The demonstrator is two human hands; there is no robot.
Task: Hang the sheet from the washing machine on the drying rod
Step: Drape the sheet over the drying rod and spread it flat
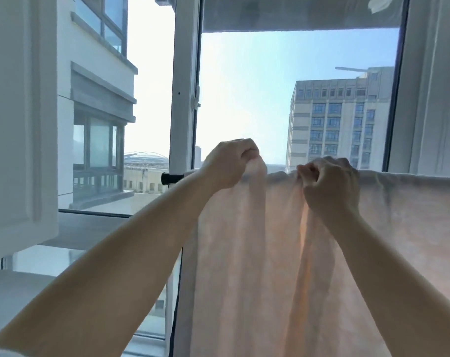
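window frame (184,99): standing behind everything, open sash swinging in at far left.
rod (171,178): black end cap sticking out left of the sheet, rest running under the cloth.
left hand (227,164): fingers curling tight, bunching the sheet's top left edge just above the rod.
sheet (270,253): pale pink, draping over the rod, hanging down below frame, spreading out to the right edge.
right hand (330,185): fingers curling closed, pinching a fold of the sheet at the rod line.
2 hands: working near each other, not touching.
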